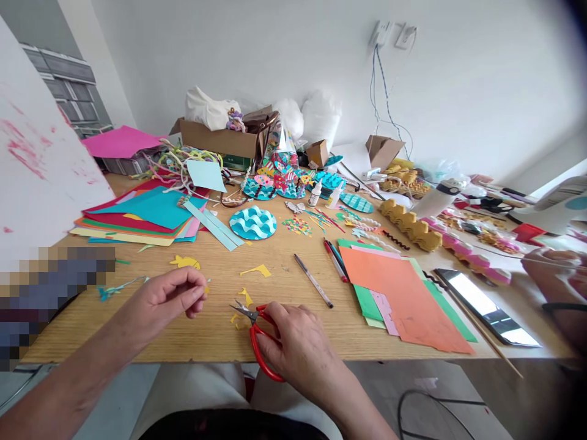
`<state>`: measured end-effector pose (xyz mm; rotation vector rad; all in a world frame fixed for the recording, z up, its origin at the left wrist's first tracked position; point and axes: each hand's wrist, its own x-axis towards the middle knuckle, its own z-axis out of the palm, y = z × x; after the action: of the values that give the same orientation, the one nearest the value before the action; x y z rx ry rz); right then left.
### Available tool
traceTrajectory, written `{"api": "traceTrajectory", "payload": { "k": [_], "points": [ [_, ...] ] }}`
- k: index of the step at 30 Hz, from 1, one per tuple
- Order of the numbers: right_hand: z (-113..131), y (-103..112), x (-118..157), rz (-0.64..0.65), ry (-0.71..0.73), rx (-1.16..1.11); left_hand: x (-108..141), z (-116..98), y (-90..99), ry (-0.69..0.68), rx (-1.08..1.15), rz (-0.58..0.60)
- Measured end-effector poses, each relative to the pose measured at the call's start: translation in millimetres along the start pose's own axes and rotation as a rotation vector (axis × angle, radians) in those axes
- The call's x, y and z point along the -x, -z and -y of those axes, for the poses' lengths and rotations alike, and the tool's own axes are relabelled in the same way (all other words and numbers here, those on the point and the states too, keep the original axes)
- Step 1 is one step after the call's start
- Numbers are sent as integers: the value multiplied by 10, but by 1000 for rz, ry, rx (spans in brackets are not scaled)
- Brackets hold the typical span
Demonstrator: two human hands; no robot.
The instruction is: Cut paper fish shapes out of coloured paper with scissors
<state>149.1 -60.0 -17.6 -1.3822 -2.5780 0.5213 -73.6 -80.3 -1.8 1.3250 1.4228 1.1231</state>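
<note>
My right hand point(296, 336) is wrapped around the red handles of a pair of scissors point(263, 357), whose blades point up and left and stand slightly apart. To its left, my left hand point(177, 293) is curled in a pinch above the table. A speck of yellow shows beside its fingertips; what they hold, if anything, is hidden. Just beyond that hand lies a yellow paper fish point(186, 261). Yellow paper scraps point(257, 270) are scattered near the scissor tips. A pen point(313, 280) rests farther right.
Stacked coloured paper point(137, 211) lies at left, an orange sheet point(394, 293) at right. Behind are a wavy blue disc point(252, 222), glue bottles point(315, 194) and a cardboard box point(220, 139). A phone point(486, 305) and another person's hand point(550, 269) are at far right.
</note>
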Motion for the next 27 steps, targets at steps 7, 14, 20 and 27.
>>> {"api": "traceTrajectory", "payload": {
  "k": [7, 14, 20, 27],
  "points": [
    [-61, 17, 10, 5, 5, -9, -117, -45, -20, -51, -200, 223],
    [-231, -119, 40, -81, -44, -323, -824, -365, -286, -189, -508, 311],
    [-387, -281, -2, -218, 6, -614, -1756, -537, -886, -316, -786, 433],
    [-543, -491, -32, -307, 46, -757, -2490, -288, -1366, -326, -926, 507]
  ]
}}
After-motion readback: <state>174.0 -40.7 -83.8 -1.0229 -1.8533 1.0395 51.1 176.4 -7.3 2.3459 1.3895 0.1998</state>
